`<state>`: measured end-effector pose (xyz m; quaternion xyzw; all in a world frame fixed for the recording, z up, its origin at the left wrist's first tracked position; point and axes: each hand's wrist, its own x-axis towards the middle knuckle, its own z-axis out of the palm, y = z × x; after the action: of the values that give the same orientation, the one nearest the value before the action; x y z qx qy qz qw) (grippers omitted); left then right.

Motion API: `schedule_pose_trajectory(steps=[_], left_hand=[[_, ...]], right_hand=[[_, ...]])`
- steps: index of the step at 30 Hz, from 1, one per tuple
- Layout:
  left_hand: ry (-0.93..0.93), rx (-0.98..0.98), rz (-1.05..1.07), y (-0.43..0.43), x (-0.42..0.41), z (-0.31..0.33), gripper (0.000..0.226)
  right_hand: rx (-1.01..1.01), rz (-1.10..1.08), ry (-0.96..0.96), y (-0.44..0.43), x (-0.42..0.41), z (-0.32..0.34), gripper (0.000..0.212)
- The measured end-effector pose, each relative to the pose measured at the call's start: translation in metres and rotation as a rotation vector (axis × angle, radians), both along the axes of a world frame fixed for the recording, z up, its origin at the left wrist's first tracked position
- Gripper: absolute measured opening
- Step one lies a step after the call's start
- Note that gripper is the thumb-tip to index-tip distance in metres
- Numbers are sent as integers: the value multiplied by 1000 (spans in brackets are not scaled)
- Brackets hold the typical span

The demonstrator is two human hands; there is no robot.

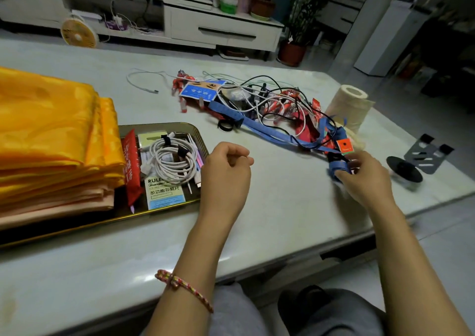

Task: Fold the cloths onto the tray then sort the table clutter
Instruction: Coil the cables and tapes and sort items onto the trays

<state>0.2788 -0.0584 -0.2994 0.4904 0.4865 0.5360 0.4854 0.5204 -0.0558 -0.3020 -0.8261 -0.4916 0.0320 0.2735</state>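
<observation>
Folded yellow and peach cloths (48, 140) lie stacked on the left of a gold-rimmed tray (164, 126). The tray also holds a coiled white cable (174, 161), a red packet (131, 166) and a ruler pack (164, 191). My left hand (226, 173) hovers just right of the tray, fingers curled, holding nothing. My right hand (365, 179) grips the rolled end of a blue strap (267, 130) that runs back into the clutter pile (270, 101) of cables, red packets and a blue card. An orange tag (345, 145) sits just above my right hand.
A paper roll (347, 107) stands behind the pile at the right. A black phone stand (416, 158) sits near the table's right edge. A loose white cable (144, 81) lies at the back. A cabinet, a small fan and plants are on the floor beyond.
</observation>
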Motion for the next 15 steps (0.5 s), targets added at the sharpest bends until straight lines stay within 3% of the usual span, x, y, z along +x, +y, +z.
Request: schedule_pose_trajectory(steps=[8,15], left_hand=[[35,-9,-20,1,0,-2,26],[23,-15,9,3,1,-4,23]], right_hand=[[232,178,190,8,-30,8,15],[267,392,439,12,-73,10,14]])
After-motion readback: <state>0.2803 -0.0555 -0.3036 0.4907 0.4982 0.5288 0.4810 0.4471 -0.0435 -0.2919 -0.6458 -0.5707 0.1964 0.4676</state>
